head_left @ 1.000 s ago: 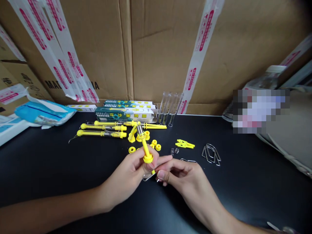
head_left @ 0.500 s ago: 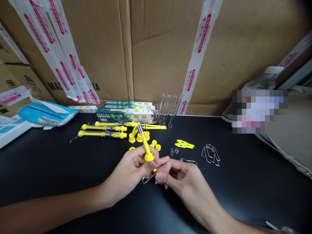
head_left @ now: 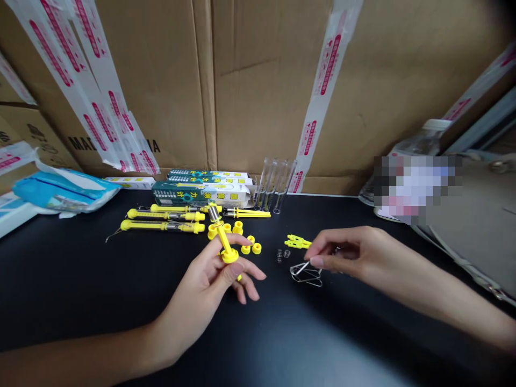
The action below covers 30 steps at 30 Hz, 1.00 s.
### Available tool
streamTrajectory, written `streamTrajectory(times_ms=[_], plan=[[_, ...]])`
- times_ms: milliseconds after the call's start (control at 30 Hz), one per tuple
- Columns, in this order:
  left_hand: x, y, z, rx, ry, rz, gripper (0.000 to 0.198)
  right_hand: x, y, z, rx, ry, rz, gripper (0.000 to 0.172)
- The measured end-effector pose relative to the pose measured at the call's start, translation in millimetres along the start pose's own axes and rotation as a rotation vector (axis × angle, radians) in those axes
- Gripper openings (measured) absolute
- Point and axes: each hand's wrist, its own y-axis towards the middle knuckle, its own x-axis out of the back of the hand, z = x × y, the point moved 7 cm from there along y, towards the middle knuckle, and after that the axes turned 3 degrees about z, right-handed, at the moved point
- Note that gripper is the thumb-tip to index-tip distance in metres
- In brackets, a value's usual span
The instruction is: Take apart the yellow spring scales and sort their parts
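Observation:
My left hand point(head_left: 213, 279) pinches the yellow core of a spring scale point(head_left: 226, 244) between thumb and index finger; its metal spring end points up and away. The other fingers of that hand are spread, with a small yellow piece point(head_left: 239, 278) showing by them. On the right, my right hand point(head_left: 342, 252) closes thumb and index finger on a bent wire hook point(head_left: 300, 269). It is low over the black table, where another wire hook point(head_left: 312, 281) lies just beneath. Two yellow flat connectors point(head_left: 296, 242) and two small springs point(head_left: 279, 256) lie beside the right fingertips.
Yellow caps point(head_left: 250, 244) lie beyond my left hand. Spring scales point(head_left: 163, 226) rest at the back left, before printed boxes point(head_left: 201, 193). Clear tubes point(head_left: 278, 185) stand by the cardboard point(head_left: 258, 80). A blue packet point(head_left: 66, 188) lies left; a bottle point(head_left: 423, 140) and beige bag point(head_left: 475, 215) stand right.
My right hand has moved away from my left hand, to the right, with a wire hook in its fingers. My left hand's lower fingers have opened out; it still holds the yellow core.

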Motion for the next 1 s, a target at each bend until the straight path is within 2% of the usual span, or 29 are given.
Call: streamTrajectory(times_ms=[133, 300, 467, 600, 700, 800, 900, 1000], plan=[[-1.1, 0, 0, 0.002, 0.073, 0.020, 0.035, 7, 6, -18, -0.074, -0.183, 0.070, 0.021], [-2.5, -2, 2, 0.040, 0.124, 0.053, 0.030, -1, 11, -20, 0.020, -0.252, 0.073, 0.013], [-3.1, -3, 4, 0.049, 0.122, 0.077, 0.031, 4, 7, -4, 0.076, -0.155, -0.029, 0.025], [-4.2, -2, 5, 0.054, 0.117, 0.082, 0.031, -16, -1, 16, 0.171, 0.002, -0.063, 0.042], [-4.3, -1, 5, 0.059, 0.115, 0.081, 0.033, -44, -8, 25, 0.301, -0.050, -0.133, 0.049], [-4.1, -3, 5, 0.058, 0.105, 0.086, 0.034, -64, -20, 36, 0.539, -0.145, -0.273, 0.039], [-5.1, -6, 5, 0.067, 0.103, 0.100, 0.032, -70, -43, 55, 0.876, -0.345, -0.444, 0.024], [-8.8, -8, 5, 0.081, 0.081, 0.135, 0.033, -66, -64, 71, 1.101, -0.556, -0.560, 0.016]])
